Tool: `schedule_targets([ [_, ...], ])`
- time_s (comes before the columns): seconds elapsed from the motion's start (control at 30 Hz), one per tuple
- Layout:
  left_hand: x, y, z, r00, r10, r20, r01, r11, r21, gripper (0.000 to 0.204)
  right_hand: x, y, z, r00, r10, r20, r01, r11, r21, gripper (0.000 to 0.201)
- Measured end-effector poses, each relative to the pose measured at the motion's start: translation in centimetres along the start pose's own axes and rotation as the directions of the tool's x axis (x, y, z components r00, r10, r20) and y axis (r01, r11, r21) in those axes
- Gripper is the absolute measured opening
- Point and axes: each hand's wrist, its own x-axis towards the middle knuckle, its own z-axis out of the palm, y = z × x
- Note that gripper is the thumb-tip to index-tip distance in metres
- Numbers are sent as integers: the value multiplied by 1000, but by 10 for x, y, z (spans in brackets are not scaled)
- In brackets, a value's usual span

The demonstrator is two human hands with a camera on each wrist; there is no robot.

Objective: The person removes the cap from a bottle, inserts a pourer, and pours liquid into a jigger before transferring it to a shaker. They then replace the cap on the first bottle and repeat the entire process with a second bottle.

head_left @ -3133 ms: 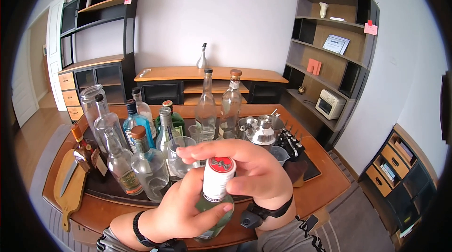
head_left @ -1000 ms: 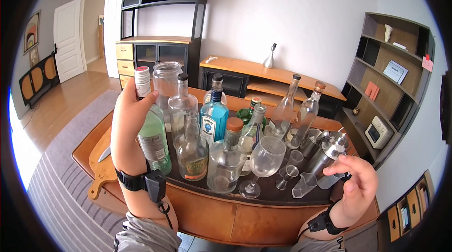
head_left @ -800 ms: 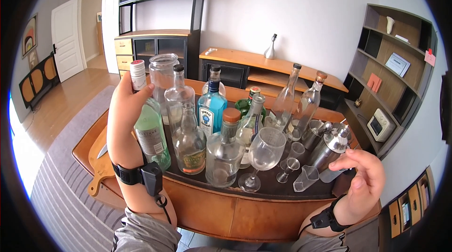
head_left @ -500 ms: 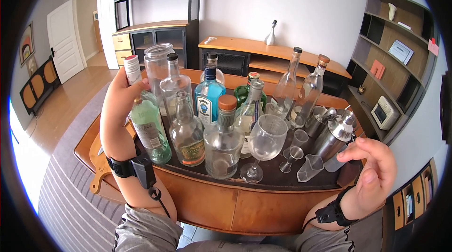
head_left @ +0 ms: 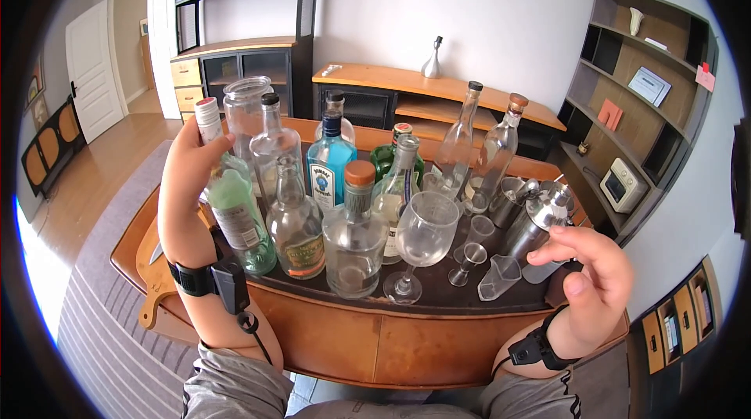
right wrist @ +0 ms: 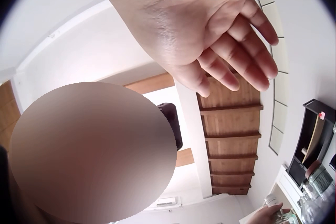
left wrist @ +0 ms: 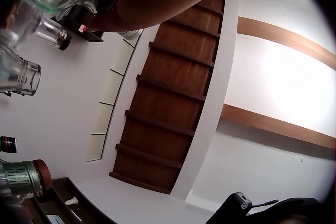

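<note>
My left hand grips the neck of a pale green glass bottle with a white, red-topped cap. This bottle stands upright, tilted slightly in view, at the left end of the dark tray. Beside it are a clear bottle with a gold-green label and a tall clear jar. My right hand is raised at the tray's right end, near a steel cocktail shaker, holding nothing. The right wrist view shows its palm with loosely bent fingers.
Several bottles crowd the tray, among them a blue one and a cork-topped one. A stemmed glass, a jigger and a small clear beaker stand towards the right. A wooden cutting board lies at the far left.
Both hands were around the green bottle's cap in front of me. The left hand has carried it to the tray's left end; the right hand has let go and moved right.
</note>
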Motion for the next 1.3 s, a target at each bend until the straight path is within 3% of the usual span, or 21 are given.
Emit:
schedule_targets([
  [0.13,-6,6,1,999,46,22,-45,998,-38,35,2,0,2,1000,-9,22,10,998,-54,42],
  [0.23,-16,29,-4,996,-58,-66,59,998,12,38,2,-2,3,1000,-12,21,13,997,-70,42],
  [0.37,-15,23,-9,991,58,-117,-65,996,-65,42,1,-2,3,1000,-17,9,17,997,-69,42],
  [0.47,-11,16,-4,947,184,-262,-201,979,-39,44,1,-3,3,1000,-19,5,19,998,-62,40],
  [0.53,-21,28,-12,815,298,-496,-386,919,-82,42,0,-4,2,999,-37,-10,36,997,-67,37],
  [0.6,-60,56,-22,622,411,-667,-557,830,-7,19,-4,-2,0,997,-62,-44,59,995,-84,32],
  [0.63,-72,31,-42,343,798,-495,-678,575,457,17,-5,-2,1,993,-56,-103,54,998,-19,28],
  [0.67,-95,39,-48,259,756,-601,-735,558,385,13,-7,-4,3,986,-44,-161,52,998,46,24],
  [0.7,-119,53,-49,246,640,-728,-821,537,195,18,-9,-5,5,976,-29,-216,54,993,109,21],
  [0.77,-150,64,-46,251,468,-848,-921,384,-60,39,-8,-6,6,958,-97,-268,137,981,137,17],
  [0.8,-163,58,-53,290,601,-745,-957,192,-218,37,-8,-8,5,946,-132,-295,182,972,148,15],
  [0.87,-175,81,-28,229,389,-892,-955,269,-128,41,-10,-13,6,939,-148,-311,198,971,134,14],
  [0.97,-167,83,-12,263,645,-718,-965,189,-184,37,-17,-23,14,940,-116,-321,167,977,135,12],
  [1.07,-145,92,10,326,647,-690,-917,395,-63,35,-17,-30,28,985,-42,-166,49,998,39,15],
  [1.13,-135,79,21,538,454,-710,-751,640,-160,21,-9,-24,36,996,-87,5,87,995,-42,18],
  [1.17,-120,66,29,544,424,-724,-710,692,-128,13,-6,-27,42,996,-71,53,76,993,-87,19],
  [1.2,-104,49,34,546,395,-739,-666,740,-97,17,-5,-27,47,995,-51,81,61,989,-133,20],
  [1.27,-84,12,33,680,404,-612,-409,902,141,38,-4,-27,52,996,-47,78,58,988,-142,22],
  [1.3,-78,-6,32,735,342,-585,-321,936,143,47,-4,-27,52,997,-38,64,45,993,-111,22],
])
